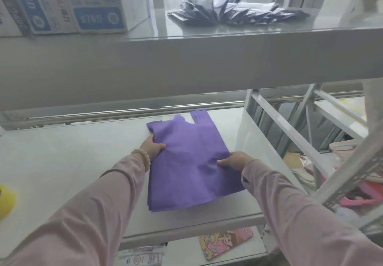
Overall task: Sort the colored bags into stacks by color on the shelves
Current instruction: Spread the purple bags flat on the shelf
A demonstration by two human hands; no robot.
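Note:
A stack of purple bags (186, 162) lies flat on the white middle shelf (72, 162), handles pointing to the back. My left hand (152, 146) grips the stack's left edge, thumb on top. My right hand (234, 162) grips the right edge, thumb on top as well. A fanned pile of dark navy bags (234, 11) rests on the upper shelf (207, 58). At the far left edge a yellow object (6, 200) sits on the middle shelf, mostly cut off.
Cardboard boxes (68, 4) with blue labels stand on the upper shelf at left. A cartoon-print bag (226, 241) and a printed packet (141, 256) lie on the lower shelf. Metal rack braces (290, 133) and pink items (360, 199) crowd the right side.

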